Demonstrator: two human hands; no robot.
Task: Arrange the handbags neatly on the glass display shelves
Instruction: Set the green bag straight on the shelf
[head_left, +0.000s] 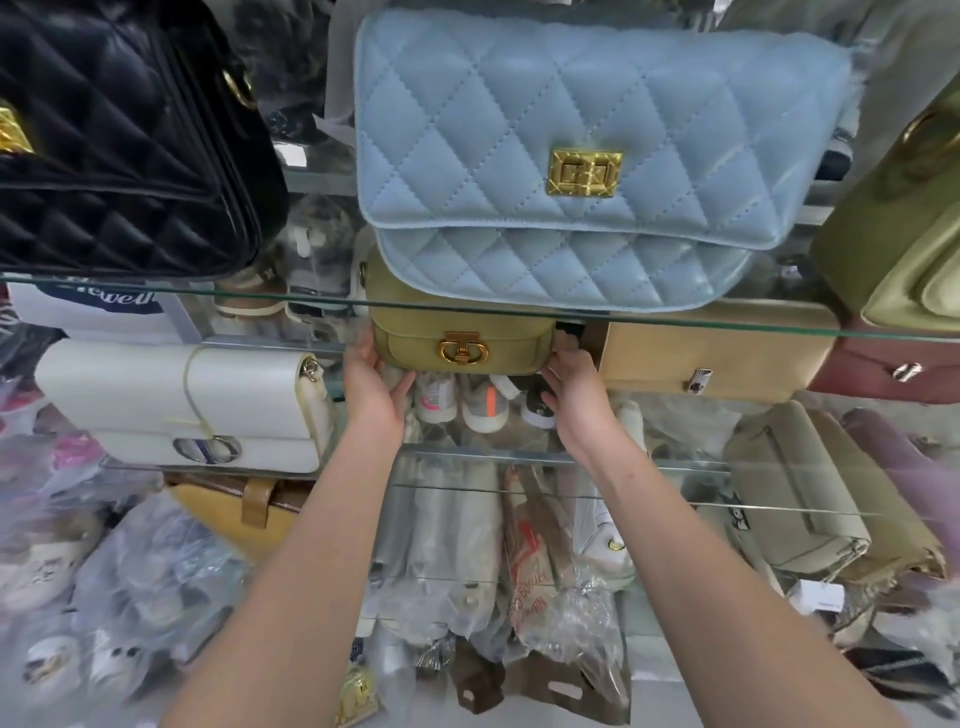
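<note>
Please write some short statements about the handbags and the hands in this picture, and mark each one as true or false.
1. The left hand and the right hand hold the small olive-green handbag with a round gold clasp by its two sides. True.
2. The light blue quilted handbag stands below the olive-green one. False: it stands above it, on the upper glass shelf.
3. The black quilted handbag is left of the light blue one. True.
4. The white flap handbag lies right of the olive-green one. False: it lies on the left; the tan handbag is on the right.
</note>
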